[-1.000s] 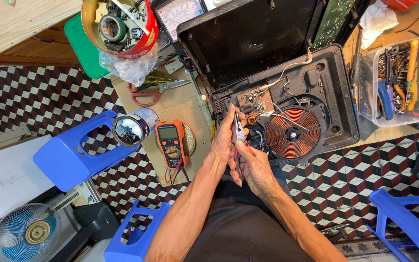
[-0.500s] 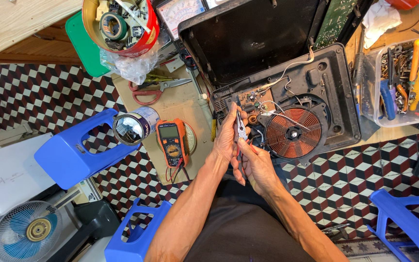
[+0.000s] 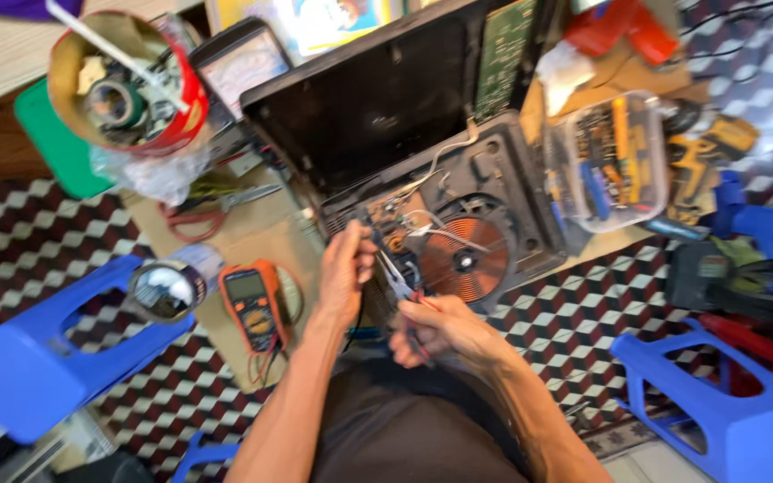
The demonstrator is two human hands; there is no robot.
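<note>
I see a crowded wooden workbench [image 3: 252,237] over a checkered floor [image 3: 38,224]. At the far left of the bench stands a red tin [image 3: 123,85] stuffed with tape rolls and odds and ends, with a crumpled plastic bag [image 3: 149,174] under it. Red-handled scissors [image 3: 203,210] lie flat near the bag. An orange meter [image 3: 252,309] rests face up beside my left forearm, its leads trailing off the bench edge, and a shiny round metal lid [image 3: 165,289] sits just left of it. On the right, a clear plastic box [image 3: 615,165] holds tools with yellow and blue handles, and a yellow drill [image 3: 704,148] lies beside it. Blue plastic stools [image 3: 42,353] stand on both sides of me.

In the middle is the opened cooker [image 3: 458,215]: a black plastic shell, its glossy dark lid [image 3: 369,103] tipped up at the back, a flat copper coil [image 3: 467,259] wound in a tight disc, and a small circuit board with white wires next to it.

My left hand [image 3: 346,273] rests curled on the near left edge of the cooker's shell, fingers bent over the rim by the circuit board. My right hand [image 3: 440,326] is closed around the red handles of pliers [image 3: 397,279], whose thin metal nose points up and left toward the board, between my two hands. The pliers sit just in front of the coil's near edge. The picture is somewhat blurred, so I cannot tell what the tips touch.
</note>
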